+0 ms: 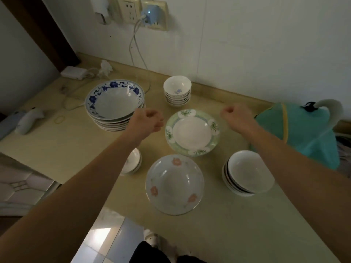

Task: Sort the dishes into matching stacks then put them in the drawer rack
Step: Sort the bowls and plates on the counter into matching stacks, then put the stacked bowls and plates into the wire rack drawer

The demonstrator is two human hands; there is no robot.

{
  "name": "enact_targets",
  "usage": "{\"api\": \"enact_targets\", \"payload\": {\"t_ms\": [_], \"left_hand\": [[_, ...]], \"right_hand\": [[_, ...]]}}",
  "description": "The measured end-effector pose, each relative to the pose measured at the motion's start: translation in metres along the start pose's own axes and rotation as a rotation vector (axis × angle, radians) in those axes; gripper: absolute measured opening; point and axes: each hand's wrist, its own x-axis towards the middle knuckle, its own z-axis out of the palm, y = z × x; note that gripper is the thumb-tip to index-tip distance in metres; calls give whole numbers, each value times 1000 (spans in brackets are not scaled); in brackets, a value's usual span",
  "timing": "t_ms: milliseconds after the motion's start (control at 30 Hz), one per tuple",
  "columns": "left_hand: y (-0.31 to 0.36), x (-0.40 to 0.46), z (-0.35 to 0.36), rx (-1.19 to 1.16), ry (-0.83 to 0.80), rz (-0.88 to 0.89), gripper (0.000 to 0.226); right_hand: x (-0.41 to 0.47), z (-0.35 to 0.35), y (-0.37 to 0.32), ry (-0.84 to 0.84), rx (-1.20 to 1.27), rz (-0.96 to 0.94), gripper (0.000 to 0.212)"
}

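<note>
Nearest, at counter (237, 234) front edge: pink-flowered plate (174, 185), single, upright, well clear of both hands.

Right of it: stack of plain white bowls (247, 172), nested, tilted slightly toward the right; right forearm passing just beside.

Left of it: stack of small white bowls (133, 161), mostly hidden beneath left forearm; count not discernible.

Middle: green-rimmed plate (192, 132), leaf motifs on rim, lying flat between the two hands.

Left hand (150, 121): raised above the counter, just left of green-rimmed plate, fingers curled inward, nothing held, overlapping the near edge of the blue-patterned stack in view; contact not discernible.

Right hand (236, 115): raised just right of green-rimmed plate, fingers curled into loose fist, nothing held.

Further back, left: stack of blue-patterned bowls (114, 103), large, several nested, blue floral rim.

Further back, centre: stack of small rice bowls (177, 91), blue mark inside the top one, near the wall.

Far right: teal cloth (302, 133) heaped on counter edge, swan-shaped figure (328, 105) on top.

Far left: soft toy (28, 118) lying flat; rubber band (60, 119) beside it; white charger block (73, 72) at back corner.

Wall: socket panel (131, 10) with blue plug (151, 15), cable hanging to counter.

Drawer rack: not visible.
</note>
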Motion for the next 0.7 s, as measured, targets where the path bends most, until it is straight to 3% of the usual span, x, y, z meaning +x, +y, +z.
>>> {"api": "enact_targets", "payload": {"t_ms": [133,267,567,700], "left_hand": [[29,-36,-12,-131,-38,120,11],[40,-82,-16,-106,-160,233,11],[-22,-169,-20,-42,-404,322,12],[-42,-201,-13,-22,-420,357,10]], "right_hand": [[-41,-20,-22,203,163,-158,17],[-108,-25,-21,252,273,-201,18],[-282,19,60,344,547,95,20],[-342,51,95,330,721,268,19]]}}
